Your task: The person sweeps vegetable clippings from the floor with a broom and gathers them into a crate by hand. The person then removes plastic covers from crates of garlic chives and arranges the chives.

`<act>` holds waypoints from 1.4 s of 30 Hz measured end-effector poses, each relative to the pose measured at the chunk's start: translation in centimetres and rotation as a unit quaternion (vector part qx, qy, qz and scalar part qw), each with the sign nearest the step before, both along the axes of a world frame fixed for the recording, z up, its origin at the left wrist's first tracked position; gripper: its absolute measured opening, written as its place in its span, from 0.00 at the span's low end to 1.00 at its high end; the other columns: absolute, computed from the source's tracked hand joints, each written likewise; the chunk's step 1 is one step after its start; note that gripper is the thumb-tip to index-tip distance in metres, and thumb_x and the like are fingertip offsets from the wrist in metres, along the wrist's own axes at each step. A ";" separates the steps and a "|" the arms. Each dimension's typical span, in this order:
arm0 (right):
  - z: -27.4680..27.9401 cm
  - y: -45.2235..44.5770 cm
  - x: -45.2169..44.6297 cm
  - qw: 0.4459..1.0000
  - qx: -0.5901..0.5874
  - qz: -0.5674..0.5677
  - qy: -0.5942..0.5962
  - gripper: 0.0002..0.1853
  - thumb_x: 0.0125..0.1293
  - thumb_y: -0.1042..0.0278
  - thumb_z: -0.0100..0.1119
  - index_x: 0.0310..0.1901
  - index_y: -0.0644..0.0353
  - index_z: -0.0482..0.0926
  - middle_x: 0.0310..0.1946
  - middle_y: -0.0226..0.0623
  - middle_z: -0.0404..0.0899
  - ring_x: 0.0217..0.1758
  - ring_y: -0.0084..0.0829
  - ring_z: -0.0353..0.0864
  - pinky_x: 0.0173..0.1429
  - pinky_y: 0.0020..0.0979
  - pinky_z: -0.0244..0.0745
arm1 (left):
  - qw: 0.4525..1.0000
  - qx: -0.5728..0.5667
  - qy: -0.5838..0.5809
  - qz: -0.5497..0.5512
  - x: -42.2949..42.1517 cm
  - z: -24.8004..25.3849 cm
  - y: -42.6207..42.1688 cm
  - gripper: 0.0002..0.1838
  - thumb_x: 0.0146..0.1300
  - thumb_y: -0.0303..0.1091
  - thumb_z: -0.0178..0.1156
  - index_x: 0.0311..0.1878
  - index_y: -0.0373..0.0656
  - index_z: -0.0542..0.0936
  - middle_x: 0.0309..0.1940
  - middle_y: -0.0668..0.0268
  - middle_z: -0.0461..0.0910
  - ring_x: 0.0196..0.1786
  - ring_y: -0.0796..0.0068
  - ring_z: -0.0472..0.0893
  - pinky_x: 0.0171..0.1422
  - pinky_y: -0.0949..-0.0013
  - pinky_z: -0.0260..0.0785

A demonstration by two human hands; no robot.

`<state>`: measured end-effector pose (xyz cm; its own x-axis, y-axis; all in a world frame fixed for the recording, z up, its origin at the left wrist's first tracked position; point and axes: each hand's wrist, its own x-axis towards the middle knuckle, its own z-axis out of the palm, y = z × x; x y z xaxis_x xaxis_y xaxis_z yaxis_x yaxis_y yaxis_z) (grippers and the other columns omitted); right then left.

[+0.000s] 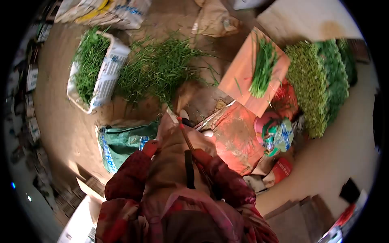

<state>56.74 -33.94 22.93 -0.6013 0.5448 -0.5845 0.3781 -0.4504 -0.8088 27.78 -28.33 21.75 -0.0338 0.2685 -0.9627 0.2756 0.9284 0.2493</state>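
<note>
My left hand (150,148) is beside the brown apron (168,152), at the near edge of a green woven sack (127,141). Its fingers look curled; what they hold, if anything, is hidden. My right hand (201,157) is closed in front of the apron, at the lower end of a thin brown strip (186,137) with a red tip. Beyond my feet, loose long green stalks (158,67) lie heaped on the floor. On a wooden board (237,75) to the right rests a bundle of green stalks (263,69), cut ends towards me.
A white plastic basket (111,67) filled with greens stands left of the heap. Stacked green bundles (310,85) line the right wall. Nearer lie a red sheet (237,133) and a bag-wrapped bundle (275,133). A white sack (105,12) stands at the back; cardboard (298,218) is at lower right.
</note>
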 end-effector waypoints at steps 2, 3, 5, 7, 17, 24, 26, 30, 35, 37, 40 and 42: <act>4.9 7.2 -1.7 0.821 -0.494 -0.285 0.005 0.12 0.58 0.56 0.48 0.27 0.56 0.69 0.12 0.24 0.59 0.11 0.19 0.58 0.14 0.23 0.57 | 0.997 -0.006 -0.008 0.071 -0.5 0.4 0.6 0.17 0.54 0.40 0.55 0.43 0.40 0.71 0.32 0.60 0.76 0.31 0.68 0.78 0.34 0.67 0.70; 6.4 8.5 -1.8 0.829 -0.492 -0.266 -0.004 0.12 0.58 0.56 0.48 0.27 0.56 0.69 0.12 0.24 0.59 0.11 0.19 0.58 0.14 0.23 0.57 | 0.997 -0.013 -0.007 0.078 -0.9 1.5 1.2 0.17 0.55 0.41 0.55 0.44 0.40 0.71 0.33 0.60 0.76 0.31 0.69 0.78 0.35 0.66 0.70; 8.9 10.6 -0.1 0.870 -0.434 -0.231 -0.043 0.12 0.57 0.55 0.48 0.32 0.56 0.70 0.14 0.25 0.60 0.10 0.19 0.57 0.12 0.24 0.56 | 0.995 0.011 -0.004 0.097 -1.6 2.7 1.9 0.15 0.56 0.42 0.52 0.39 0.41 0.72 0.31 0.62 0.76 0.27 0.73 0.77 0.26 0.73 0.65; 11.5 11.1 1.1 0.864 -0.462 -0.177 -0.093 0.13 0.56 0.54 0.49 0.32 0.56 0.70 0.13 0.26 0.59 0.09 0.19 0.56 0.10 0.23 0.54 | 0.990 0.004 -0.004 0.139 -3.2 3.0 1.3 0.15 0.55 0.43 0.52 0.38 0.41 0.72 0.31 0.62 0.76 0.27 0.73 0.77 0.27 0.72 0.65; 6.2 20.7 -8.7 0.939 -0.329 0.103 -0.009 0.23 0.58 0.49 0.47 0.14 0.58 0.63 0.05 0.31 0.58 0.04 0.24 0.58 0.09 0.28 0.52 | 0.957 -0.043 0.002 0.288 -4.7 0.8 -2.0 0.18 0.55 0.45 0.51 0.40 0.40 0.72 0.30 0.63 0.76 0.24 0.74 0.77 0.26 0.72 0.67; -9.1 31.1 -20.2 0.952 -0.292 0.084 0.029 0.15 0.57 0.62 0.50 0.20 0.62 0.65 0.09 0.31 0.63 0.06 0.25 0.58 0.10 0.28 0.51 | 0.907 -0.048 0.063 0.415 -1.0 3.4 -0.8 0.18 0.56 0.44 0.54 0.43 0.39 0.71 0.34 0.60 0.77 0.31 0.71 0.79 0.33 0.71 0.67; -10.8 34.0 -16.2 0.892 -0.450 -0.007 0.045 0.16 0.56 0.58 0.52 0.19 0.60 0.64 0.08 0.29 0.61 0.05 0.24 0.56 0.10 0.27 0.50 | 0.900 -0.063 0.067 0.426 0.2 3.6 -0.5 0.18 0.56 0.42 0.54 0.45 0.39 0.70 0.34 0.59 0.77 0.31 0.70 0.79 0.34 0.71 0.67; -5.3 35.7 -8.1 0.891 -0.437 -0.038 -0.119 0.19 0.56 0.47 0.51 0.38 0.55 0.73 0.12 0.24 0.59 0.09 0.17 0.55 0.10 0.21 0.50 | 0.886 -0.092 -0.031 0.453 1.6 -0.7 -5.4 0.20 0.57 0.42 0.51 0.48 0.40 0.67 0.38 0.55 0.75 0.34 0.64 0.79 0.34 0.67 0.71; 8.2 36.4 -2.6 0.934 -0.338 0.036 -0.107 0.20 0.56 0.46 0.49 0.41 0.53 0.71 0.15 0.28 0.65 0.12 0.22 0.63 0.12 0.24 0.59 | 0.903 -0.082 -0.052 0.419 2.6 0.0 -0.5 0.17 0.57 0.40 0.49 0.47 0.41 0.67 0.36 0.57 0.75 0.33 0.60 0.79 0.32 0.63 0.72; 11.2 36.5 1.2 0.965 -0.189 0.095 -0.158 0.20 0.58 0.49 0.48 0.43 0.56 0.68 0.15 0.33 0.67 0.13 0.25 0.67 0.14 0.27 0.63 | 0.913 -0.065 -0.065 0.398 2.6 0.9 2.8 0.15 0.57 0.40 0.49 0.44 0.42 0.68 0.35 0.58 0.75 0.32 0.62 0.79 0.31 0.63 0.72; 18.1 38.3 4.4 0.954 -0.154 0.135 -0.218 0.28 0.59 0.49 0.45 0.59 0.50 0.57 0.17 0.32 0.68 0.16 0.24 0.69 0.18 0.26 0.67 | 0.924 -0.042 -0.050 0.376 2.6 2.3 7.6 0.15 0.55 0.41 0.53 0.41 0.41 0.70 0.30 0.60 0.75 0.26 0.67 0.78 0.26 0.69 0.70; 23.0 39.1 6.7 0.959 -0.132 0.095 -0.234 0.29 0.59 0.49 0.45 0.61 0.48 0.55 0.17 0.32 0.69 0.16 0.25 0.70 0.19 0.27 0.68 | 0.930 -0.031 -0.065 0.359 2.2 1.9 9.4 0.16 0.54 0.40 0.53 0.41 0.40 0.69 0.29 0.60 0.75 0.26 0.67 0.78 0.25 0.69 0.70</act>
